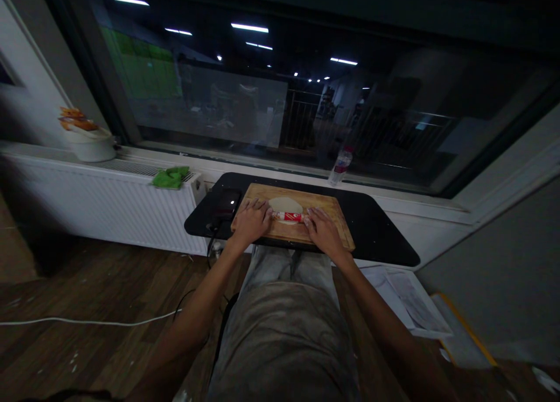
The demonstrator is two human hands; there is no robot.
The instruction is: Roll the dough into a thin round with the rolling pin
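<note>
A wooden board lies on a small black table under a dark window. On the board is a flat round of pale dough. Across its near edge lies a red and white cylinder, like a can or roller. My left hand rests flat on the cylinder's left end with fingers stretched out. My right hand lies flat on its right end, fingers also extended. Both palms press down on it rather than wrap round it.
A dark phone with a cable lies on the table's left. A plastic water bottle stands on the sill behind. A green cloth and a white pot sit on the radiator at left. Papers lie on the floor at right.
</note>
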